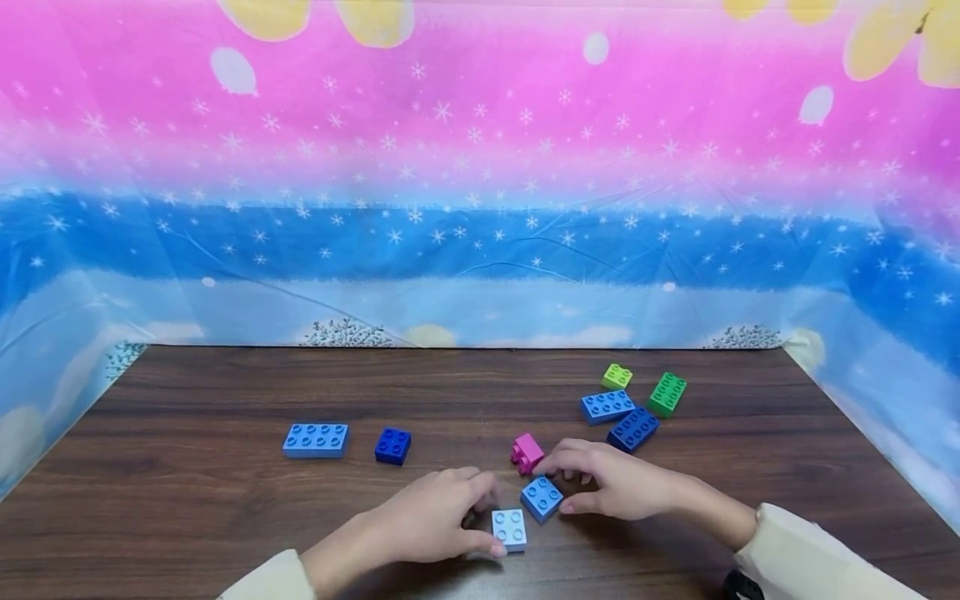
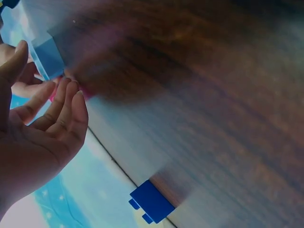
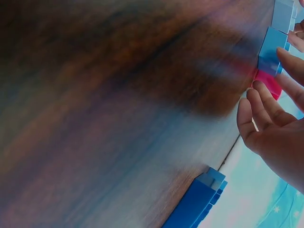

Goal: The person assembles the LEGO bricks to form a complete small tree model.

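Observation:
In the head view, the left hand [image 1: 442, 514] curves beside a pale blue square brick [image 1: 509, 530], its thumb tip at the brick's lower left edge and its fingertips blurred above. The right hand [image 1: 618, 479] is spread around a medium blue square brick [image 1: 542, 497], thumb by the right corner and forefinger by the upper one. Just behind that brick lies a pink brick [image 1: 527, 452], tipped on its side with its studs facing sideways. Both wrist views show loosely bent, parted fingers; a blue brick [image 3: 274, 50] lies beyond the right hand's fingers.
To the left lie a long light blue brick [image 1: 316, 440] and a dark blue square brick [image 1: 393, 446]. Back right, a lime brick [image 1: 617, 377], a green brick [image 1: 667, 394], a blue brick [image 1: 607, 406] and a navy brick [image 1: 633, 429] cluster together. A printed cloth [image 1: 480, 250] borders the wooden table [image 1: 225, 383].

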The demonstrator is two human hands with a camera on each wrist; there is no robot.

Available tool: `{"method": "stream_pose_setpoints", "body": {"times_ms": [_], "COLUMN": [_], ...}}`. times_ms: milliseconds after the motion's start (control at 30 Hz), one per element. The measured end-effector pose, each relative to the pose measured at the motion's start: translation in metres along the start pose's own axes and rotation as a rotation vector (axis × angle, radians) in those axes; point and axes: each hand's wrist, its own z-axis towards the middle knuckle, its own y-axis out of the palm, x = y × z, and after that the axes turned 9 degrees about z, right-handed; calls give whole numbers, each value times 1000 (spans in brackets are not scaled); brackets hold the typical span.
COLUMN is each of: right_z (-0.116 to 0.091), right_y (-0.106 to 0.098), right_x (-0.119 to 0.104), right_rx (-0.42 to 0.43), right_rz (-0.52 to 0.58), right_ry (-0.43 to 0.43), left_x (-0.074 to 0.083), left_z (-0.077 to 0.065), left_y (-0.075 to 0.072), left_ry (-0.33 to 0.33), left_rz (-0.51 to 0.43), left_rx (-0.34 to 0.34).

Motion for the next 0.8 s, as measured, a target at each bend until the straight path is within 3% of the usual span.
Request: {"method": "stream_pose_setpoints", "body": {"times_ms": [367,600,800], "right_z": [3,3,3], "right_y": [1,3,3], "right_x": [-2,-2,-2], "right_rx": [3,9,21], "right_rz": [-15,-12,-16], "right_ry": [37,40,35], "left_x": [-1,-10,-18], "left_z": [5,7,9], "left_y": [6,4,3], "left_ry": [23,29,-5], "left_rz": [6,25,6], "left_rx": [1,68,105]}}
